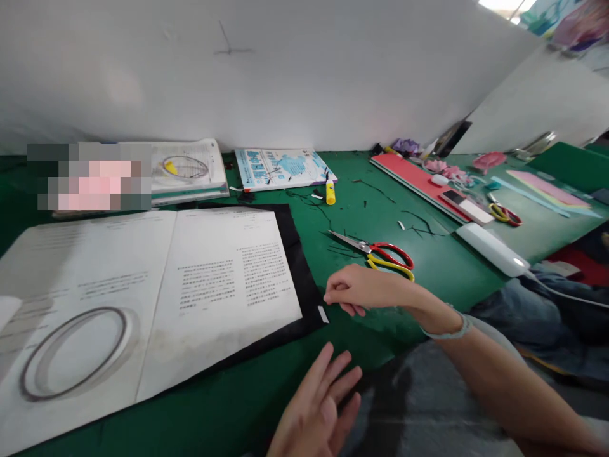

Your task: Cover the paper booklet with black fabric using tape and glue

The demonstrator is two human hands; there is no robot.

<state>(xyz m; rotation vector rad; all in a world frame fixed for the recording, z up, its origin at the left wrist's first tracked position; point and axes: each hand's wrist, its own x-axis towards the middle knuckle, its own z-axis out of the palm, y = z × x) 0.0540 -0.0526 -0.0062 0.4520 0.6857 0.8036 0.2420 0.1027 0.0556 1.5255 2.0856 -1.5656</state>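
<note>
An open book [209,285] with printed pages lies over a sheet of black paper [297,254], whose border shows along the right and lower sides. At the sheet's lower right corner sits a small white strip [323,314]. My right hand [354,289] is beside that corner, its fingers curled in and the thumb against the index finger; whatever they may hold is hidden. Below, my left hand [318,409] hovers with fingers spread and nothing in them. Just beyond the right hand, scissors [368,249] with red and yellow handles rest on the green table.
At the back lie a blue-and-white book [285,168], a yellow glue stick [330,192] and another book stack [190,168]. Thin black paper scraps [419,222] are scattered about. To the right are a red folder [409,181], a white elongated device [492,249] with a cable, and a second pair of scissors [504,212].
</note>
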